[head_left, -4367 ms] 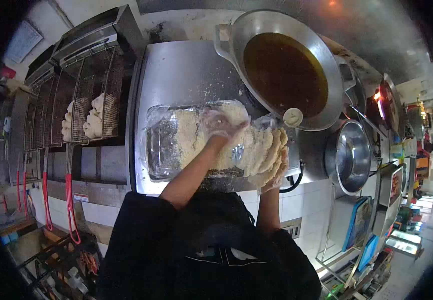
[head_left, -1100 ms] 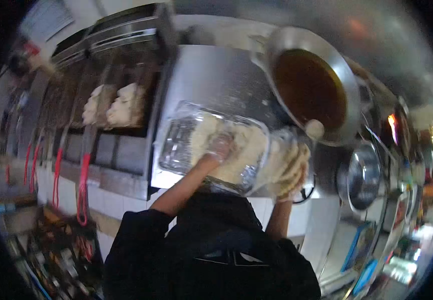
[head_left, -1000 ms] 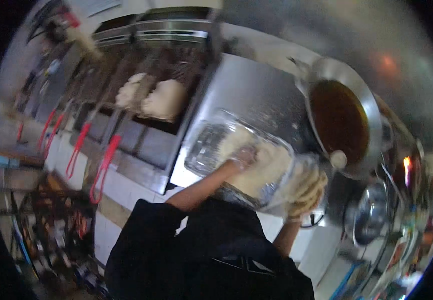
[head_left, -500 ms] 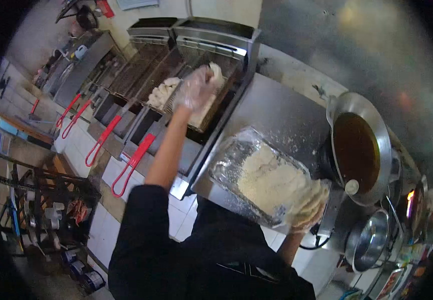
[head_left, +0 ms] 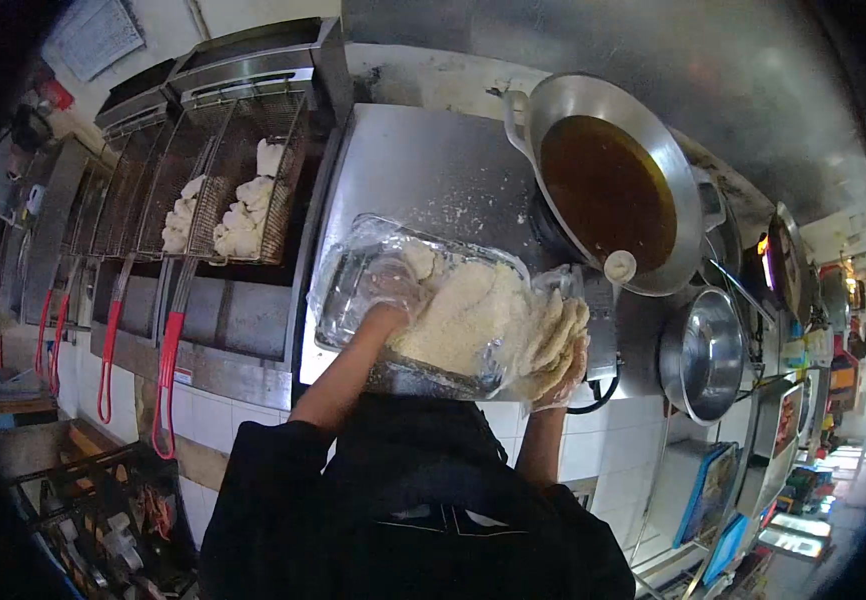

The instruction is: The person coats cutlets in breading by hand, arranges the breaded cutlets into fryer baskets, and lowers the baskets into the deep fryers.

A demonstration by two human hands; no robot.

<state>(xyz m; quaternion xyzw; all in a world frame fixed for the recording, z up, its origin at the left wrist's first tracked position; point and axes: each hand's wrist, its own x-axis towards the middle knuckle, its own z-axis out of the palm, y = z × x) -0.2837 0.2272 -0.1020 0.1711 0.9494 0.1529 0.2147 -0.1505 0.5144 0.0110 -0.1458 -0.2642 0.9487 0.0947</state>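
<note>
My left hand (head_left: 396,288), in a clear plastic glove, is down at the left part of a glass tray (head_left: 338,300) of pale breading flour (head_left: 468,310). Its fingers are blurred and partly hidden, beside a pale lump (head_left: 418,258) in the flour. At the tray's right end, my right hand (head_left: 570,378), also gloved, is closed around a stack of flat, flour-coated pieces (head_left: 553,345). Plastic wrap lines the tray and sticks out over its rim.
Fryer baskets (head_left: 278,215) on the left hold white coated pieces (head_left: 243,225); their red handles (head_left: 168,365) point toward me. A large wok (head_left: 673,130) of brown liquid (head_left: 608,190) stands at right, near a metal bowl (head_left: 703,355). Flour is scattered on the steel counter (head_left: 413,150).
My left hand has come back from the fryer basket to the tray; more white pieces now lie in that basket. My right hand still holds the stack. The view has turned right.
</note>
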